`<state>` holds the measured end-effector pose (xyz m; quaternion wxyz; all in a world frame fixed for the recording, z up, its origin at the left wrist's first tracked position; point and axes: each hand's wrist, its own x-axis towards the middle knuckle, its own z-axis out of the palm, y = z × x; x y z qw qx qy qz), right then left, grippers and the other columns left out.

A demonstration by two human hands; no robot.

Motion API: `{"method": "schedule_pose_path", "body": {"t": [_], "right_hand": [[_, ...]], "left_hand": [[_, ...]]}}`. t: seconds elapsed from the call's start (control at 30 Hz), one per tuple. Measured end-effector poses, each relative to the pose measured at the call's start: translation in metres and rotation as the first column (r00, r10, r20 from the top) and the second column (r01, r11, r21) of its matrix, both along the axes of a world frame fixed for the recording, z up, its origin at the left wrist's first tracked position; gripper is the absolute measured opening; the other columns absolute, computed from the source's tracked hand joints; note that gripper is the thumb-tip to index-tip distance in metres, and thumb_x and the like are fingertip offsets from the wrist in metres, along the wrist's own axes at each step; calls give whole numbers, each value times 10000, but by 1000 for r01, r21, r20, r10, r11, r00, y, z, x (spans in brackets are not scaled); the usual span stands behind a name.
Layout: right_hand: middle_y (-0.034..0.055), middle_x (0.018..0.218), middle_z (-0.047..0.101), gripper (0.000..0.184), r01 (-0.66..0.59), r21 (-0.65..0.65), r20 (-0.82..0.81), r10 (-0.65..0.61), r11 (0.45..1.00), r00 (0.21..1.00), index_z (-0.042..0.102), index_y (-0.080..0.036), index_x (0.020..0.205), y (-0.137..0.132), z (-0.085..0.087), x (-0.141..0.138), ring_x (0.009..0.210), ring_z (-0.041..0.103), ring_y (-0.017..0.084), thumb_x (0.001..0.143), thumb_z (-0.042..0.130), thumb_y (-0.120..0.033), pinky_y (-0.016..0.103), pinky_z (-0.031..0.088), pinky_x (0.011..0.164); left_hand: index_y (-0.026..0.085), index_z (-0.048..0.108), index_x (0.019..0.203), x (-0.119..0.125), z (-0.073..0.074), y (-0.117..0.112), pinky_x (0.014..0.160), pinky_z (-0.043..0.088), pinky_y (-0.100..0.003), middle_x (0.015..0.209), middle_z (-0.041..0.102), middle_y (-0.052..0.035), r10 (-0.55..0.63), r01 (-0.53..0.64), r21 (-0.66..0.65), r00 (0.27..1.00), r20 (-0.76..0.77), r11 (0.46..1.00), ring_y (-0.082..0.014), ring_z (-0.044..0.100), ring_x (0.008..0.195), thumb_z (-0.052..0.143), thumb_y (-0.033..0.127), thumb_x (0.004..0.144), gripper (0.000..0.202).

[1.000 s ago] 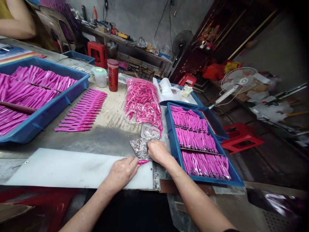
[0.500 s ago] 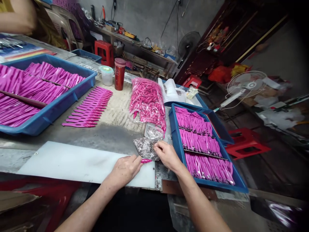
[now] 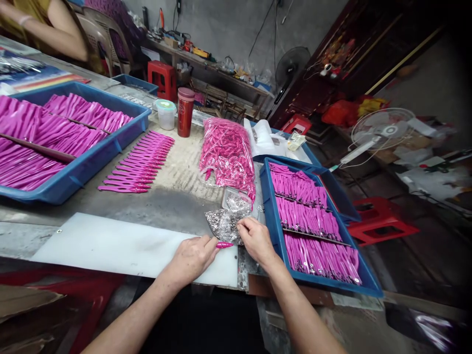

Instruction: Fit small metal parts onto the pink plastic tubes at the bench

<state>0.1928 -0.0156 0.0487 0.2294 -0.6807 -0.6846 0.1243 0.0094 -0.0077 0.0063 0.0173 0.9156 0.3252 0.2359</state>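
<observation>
Left hand [image 3: 195, 254] fingers gripped a pink piece [image 3: 225, 245], right hand [image 3: 258, 241] fingers bunched at plastic bag [image 3: 225, 230] of metal bits [image 3: 214, 220], hold unclear; snagging plastic could've spilled them.

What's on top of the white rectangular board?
The board has a small silvery round fitting near its left end. Over its right part, the left hand grips a glossy magenta pointed piece, one end showing. The hand hides the piece's other end and the board beneath.

Magenta pieces [image 3: 143, 166], blue trays [image 3: 106, 151], white board [image 3: 121, 246], red tumbler [image 3: 185, 117], striped blue sheet [image 3: 55, 82].
</observation>
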Motion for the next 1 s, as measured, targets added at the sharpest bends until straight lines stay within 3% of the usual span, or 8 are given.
{"method": "schedule_pose_path", "body": {"t": [0.47,0.73,0.87,1.0], "right_hand": [[32,694,617,205,7,86,-21,-5,996,1000,620,-174,685,1,-12,1,686,567,151,764,431,-156,238,411,646],[20,666,588,169,40,66,-113,-33,997,993,581,-169,655,-6,1,-3,668,548,141,757,447,-161,231,398,630],[2,628,553,165,-13,13,-166,15,1000,986,547,-170,630,-19,10,-13,634,522,127,759,445,-161,218,381,596],[1,613,529,174,-74,-5,-153,72,997,986,527,-169,614,-31,6,-24,622,503,124,762,439,-155,217,364,578]], "left_hand": [[181,520,765,0,0,-1,471,361,-230,606,513,9,3,-3,-35,1000,-4,999,-117,503,517,346,246,851,205],[181,515,766,-1,-1,-2,483,359,-227,611,508,8,-2,2,-43,1000,-4,999,-113,504,528,358,246,849,189],[181,515,766,-1,-3,-1,477,351,-227,611,504,10,4,-4,-42,1000,11,999,-111,500,522,372,243,844,174],[179,513,742,0,-3,-1,476,351,-229,607,504,8,-1,2,-37,1000,8,999,-113,502,522,371,242,844,186]]}}
